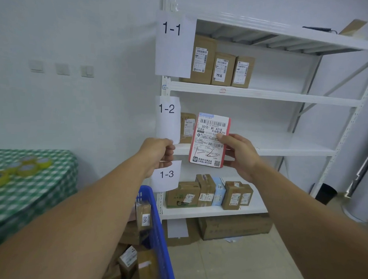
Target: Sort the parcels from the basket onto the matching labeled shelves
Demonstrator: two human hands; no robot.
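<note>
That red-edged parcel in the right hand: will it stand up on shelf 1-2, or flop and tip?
The parcel looks thin and flat, so stood on edge it would probably tip; leaning it on the box may help. It shows no bend, held by one side in the right hand, so it is likely stiff and light.

We note green checked tablecloth (41, 199) left, yellow tape rolls (21, 168) on it; three wall switches (62, 69); black bin (325, 193) right.
</note>
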